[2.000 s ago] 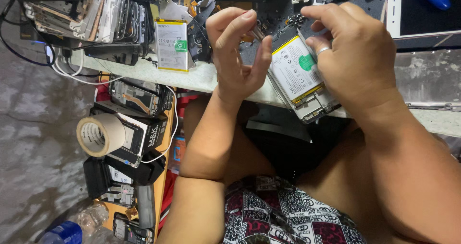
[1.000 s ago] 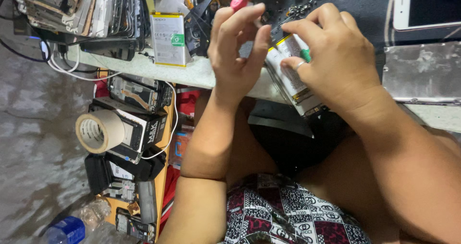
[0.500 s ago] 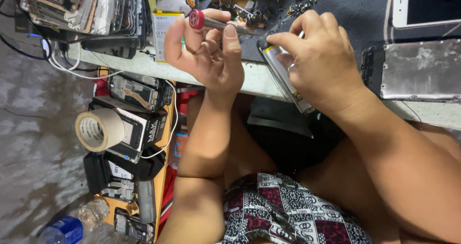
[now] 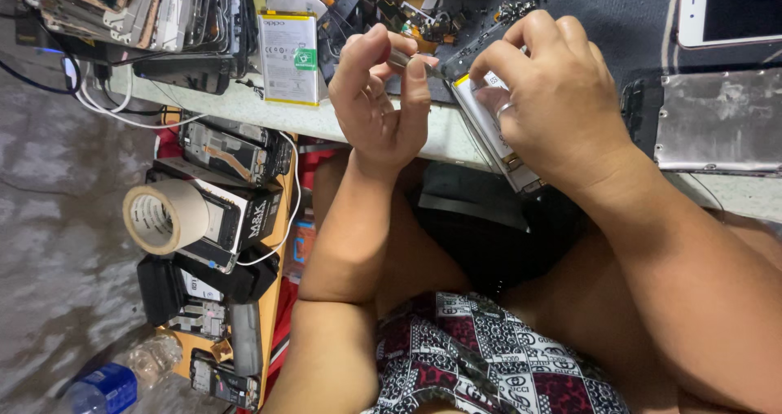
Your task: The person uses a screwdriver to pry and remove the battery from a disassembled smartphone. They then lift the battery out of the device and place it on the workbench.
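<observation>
Holding an opened phone (image 4: 497, 129) at the bench edge, my right hand (image 4: 554, 96) has its fingers curled over the phone's upper part, closed firmly on it. Just left of that grip, my left hand (image 4: 383, 96) pinches a slim metal tool (image 4: 407, 60) between thumb and fingertips, its tip reaching toward the phone's top corner. Further left of both grips a loose battery (image 4: 287, 57) lies flat; below it sits a tape roll (image 4: 163, 216).

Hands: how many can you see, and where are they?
2. The left hand pinches a thin tool above the bench edge; the right hand grips an opened phone beside it.
</observation>
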